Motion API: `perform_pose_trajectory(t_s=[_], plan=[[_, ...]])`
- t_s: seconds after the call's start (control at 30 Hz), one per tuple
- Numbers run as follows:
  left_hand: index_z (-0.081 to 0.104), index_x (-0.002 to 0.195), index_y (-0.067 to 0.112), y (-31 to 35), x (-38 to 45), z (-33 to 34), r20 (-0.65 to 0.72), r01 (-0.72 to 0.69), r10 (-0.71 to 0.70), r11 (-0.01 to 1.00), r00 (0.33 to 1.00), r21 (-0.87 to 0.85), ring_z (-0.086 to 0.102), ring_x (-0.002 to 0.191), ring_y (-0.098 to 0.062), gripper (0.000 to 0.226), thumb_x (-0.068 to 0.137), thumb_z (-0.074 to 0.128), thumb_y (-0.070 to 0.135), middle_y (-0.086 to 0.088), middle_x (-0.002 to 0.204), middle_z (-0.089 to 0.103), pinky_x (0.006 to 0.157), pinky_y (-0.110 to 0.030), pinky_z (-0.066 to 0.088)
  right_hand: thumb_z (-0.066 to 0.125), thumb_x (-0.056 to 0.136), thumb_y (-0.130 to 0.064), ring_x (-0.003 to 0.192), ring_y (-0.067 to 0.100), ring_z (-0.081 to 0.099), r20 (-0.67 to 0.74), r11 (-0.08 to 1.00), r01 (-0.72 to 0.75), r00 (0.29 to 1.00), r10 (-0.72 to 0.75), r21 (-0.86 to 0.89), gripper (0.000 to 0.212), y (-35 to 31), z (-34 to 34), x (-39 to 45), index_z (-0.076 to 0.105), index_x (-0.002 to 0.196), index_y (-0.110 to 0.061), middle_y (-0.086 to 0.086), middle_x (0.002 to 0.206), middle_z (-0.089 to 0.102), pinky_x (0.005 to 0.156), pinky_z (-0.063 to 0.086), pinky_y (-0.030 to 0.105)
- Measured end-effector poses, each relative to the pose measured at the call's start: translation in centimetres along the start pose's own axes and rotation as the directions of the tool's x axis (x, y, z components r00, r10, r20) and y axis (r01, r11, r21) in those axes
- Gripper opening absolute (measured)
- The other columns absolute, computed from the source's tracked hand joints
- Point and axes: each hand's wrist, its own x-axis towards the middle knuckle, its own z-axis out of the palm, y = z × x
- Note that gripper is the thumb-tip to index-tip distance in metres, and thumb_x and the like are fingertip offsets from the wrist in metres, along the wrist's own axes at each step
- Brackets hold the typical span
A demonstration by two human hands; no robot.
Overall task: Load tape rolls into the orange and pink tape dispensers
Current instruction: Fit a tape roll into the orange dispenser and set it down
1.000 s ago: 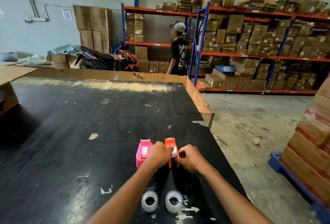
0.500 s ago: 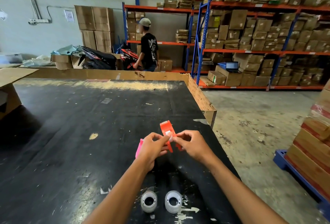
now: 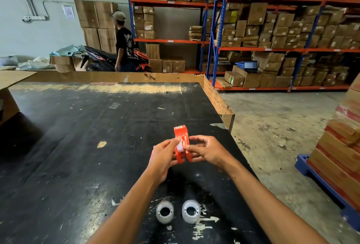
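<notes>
I hold the orange tape dispenser [image 3: 181,142] upright above the black table [image 3: 78,146], between both hands. My left hand [image 3: 162,156] grips its left side with fingertips at a white roll [image 3: 178,146] seated in its middle. My right hand [image 3: 206,150] pinches the dispenser's right side. Two white tape rolls lie on the table near me, one on the left [image 3: 165,212] and one on the right [image 3: 191,211]. The pink dispenser is hidden behind my left hand.
The table's right edge [image 3: 220,103] drops to a concrete floor. A pallet of stacked boxes [image 3: 341,152] stands at the right. Shelving full of cartons [image 3: 272,35] lines the far wall, and a person [image 3: 123,43] stands beside a motorbike beyond the table.
Both hands lifted the orange dispenser off the table and turned it upright. The pink dispenser went out of sight behind my left hand. The person at the back walked left.
</notes>
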Motion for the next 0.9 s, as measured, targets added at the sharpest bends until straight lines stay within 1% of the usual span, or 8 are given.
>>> perform_pose_trajectory(t_s=[0.2, 0.33, 0.4, 0.47, 0.53, 0.6, 0.73, 0.9], plan=[[0.070, 0.101, 0.004, -0.2, -0.4, 0.4, -0.087, -0.015, 0.010, 0.998, 0.996, -0.058, 0.073, 0.085, -0.034, 0.029, 0.085, 0.065, 0.027, -0.020, 0.089, 0.076, 0.068, -0.035, 0.055, 0.076, 0.080, -0.019, 0.075, 0.016, 0.075, -0.017, 0.996, 0.082, 0.996, -0.083, -0.018, 0.039, -0.3, 0.0, -0.8, 0.061, 0.116, -0.019, 0.007, 0.090, 0.074, 0.063, 0.060, 0.026], [0.071, 0.081, 0.003, 0.4, -0.5, 0.2, -0.142, 0.006, -0.023, 0.993, 0.990, -0.115, 0.066, 0.053, -0.016, 0.019, 0.084, 0.066, 0.022, -0.006, 0.059, 0.070, 0.054, -0.028, 0.055, 0.073, 0.081, -0.013, 0.070, 0.024, 0.073, -0.138, 0.992, 0.077, 0.988, -0.063, 0.099, 0.042, -0.4, -0.7, -1.1, 0.061, 0.120, -0.002, 0.015, 0.091, 0.073, 0.062, 0.062, 0.032], [0.069, 0.078, 0.003, 0.7, -0.6, -0.6, -0.150, 0.016, -0.037, 0.990, 0.988, -0.143, 0.062, 0.049, -0.015, 0.018, 0.085, 0.065, 0.019, -0.008, 0.059, 0.067, 0.049, -0.024, 0.055, 0.073, 0.081, -0.010, 0.071, 0.024, 0.072, -0.220, 0.988, 0.075, 0.974, -0.043, 0.135, 0.046, -0.5, -2.2, -1.3, 0.060, 0.123, 0.000, 0.016, 0.095, 0.073, 0.063, 0.063, 0.032], [0.069, 0.088, -0.001, 1.0, -0.9, -0.9, -0.101, 0.029, -0.043, 0.990, 0.994, -0.140, 0.066, 0.058, -0.020, 0.021, 0.087, 0.064, 0.020, -0.015, 0.071, 0.068, 0.056, -0.027, 0.060, 0.076, 0.078, -0.013, 0.070, 0.017, 0.072, -0.209, 1.000, 0.027, 0.978, -0.028, -0.008, 0.045, -0.3, -3.2, -1.8, 0.063, 0.121, -0.004, 0.013, 0.093, 0.074, 0.061, 0.061, 0.028], [0.067, 0.097, -0.003, 1.1, -1.2, -0.6, -0.046, 0.038, -0.045, 0.991, 0.998, -0.132, 0.068, 0.069, -0.026, 0.026, 0.088, 0.063, 0.020, -0.019, 0.080, 0.069, 0.068, -0.034, 0.062, 0.077, 0.077, -0.017, 0.058, 0.007, 0.066, -0.149, 0.966, -0.060, 0.989, 0.023, -0.250, 0.035, 0.1, -2.9, -2.1, 0.069, 0.110, -0.006, 0.004, 0.076, 0.071, 0.058, 0.057, 0.019], [0.066, 0.100, -0.004, 1.1, -1.7, 0.0, -0.015, 0.049, -0.051, 0.989, 0.999, -0.139, 0.069, 0.074, -0.028, 0.028, 0.088, 0.063, 0.021, -0.021, 0.084, 0.068, 0.075, -0.038, 0.061, 0.075, 0.077, -0.026, 0.051, 0.003, 0.059, -0.181, 0.820, -0.153, 0.982, 0.062, -0.551, 0.028, 1.1, -1.8, -2.4, 0.073, 0.094, -0.005, -0.007, 0.064, 0.063, 0.048, 0.044, 0.009], [0.065, 0.102, -0.002, 1.1, -2.6, -0.2, 0.040, 0.123, -0.118, 0.980, 0.992, -0.154, 0.070, 0.081, -0.029, 0.030, 0.088, 0.062, 0.024, -0.023, 0.090, 0.069, 0.081, -0.041, 0.059, 0.067, 0.075, -0.036, 0.091, 0.033, 0.067, -0.248, 0.520, -0.253, 0.965, 0.081, -0.816, 0.035, 2.8, 0.4, -3.0, 0.067, 0.096, -0.008, 0.014, 0.102, 0.070, 0.062, 0.041, 0.028], [0.062, 0.107, 0.000, 1.3, -4.1, -2.1, 0.103, 0.193, -0.175, 0.959, 0.979, -0.206, 0.072, 0.081, -0.028, 0.031, 0.088, 0.062, 0.025, -0.023, 0.092, 0.071, 0.080, -0.040, 0.060, 0.062, 0.083, -0.040, 0.107, 0.034, 0.062, -0.233, 0.398, -0.215, 0.972, 0.003, -0.892, 0.038, 1.9, 1.2, -3.8, 0.064, 0.112, -0.016, 0.011, 0.118, 0.066, 0.078, 0.047, 0.036]])
